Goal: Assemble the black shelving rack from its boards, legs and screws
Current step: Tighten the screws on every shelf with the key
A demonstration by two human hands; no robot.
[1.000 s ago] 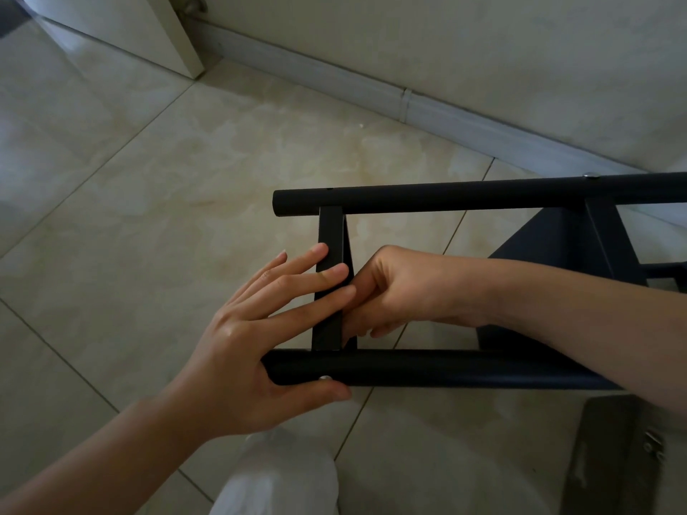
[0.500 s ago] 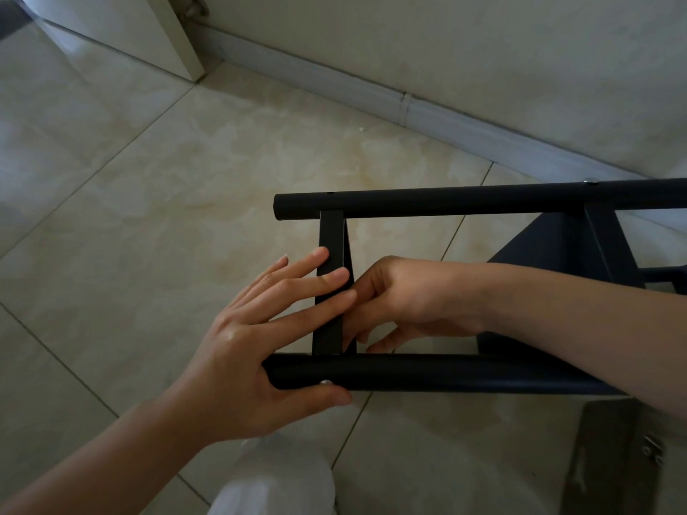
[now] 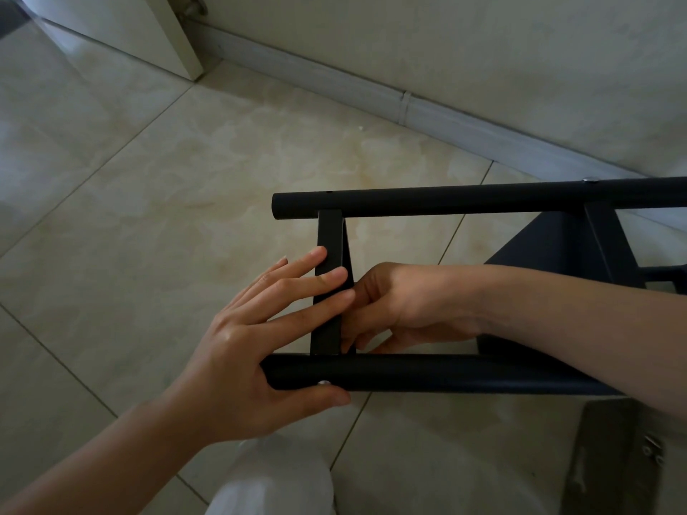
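Black powder-coated metal is what I have under both hands: the rack (image 3: 483,288) lies on its side on the tiled floor (image 3: 156,224), filling the frame from centre out to 3 o'clock. Since a second ago the frame itself has not shifted; my right hand (image 3: 394,306) has uncurled somewhat, its lower fingers now reaching down toward the near leg (image 3: 446,371) behind the crossbar (image 3: 329,254). Whether those fingers pinch a screw or nut I cannot tell; they are hidden by the bar. I judge this to be fastener work at the bar's lower joint, not yet finished. My left hand (image 3: 260,351) is unchanged: fingers straight and laid flat across the crossbar, thumb pressed under the near leg beside a pale screw head (image 3: 323,382), bracing the joint. The far leg (image 3: 464,200) runs parallel at 12 o'clock and carries a screw head (image 3: 590,179) farther along. Finish appears matte and unmarked. A dark shelf board (image 3: 550,247) sits at 3 o'clock.
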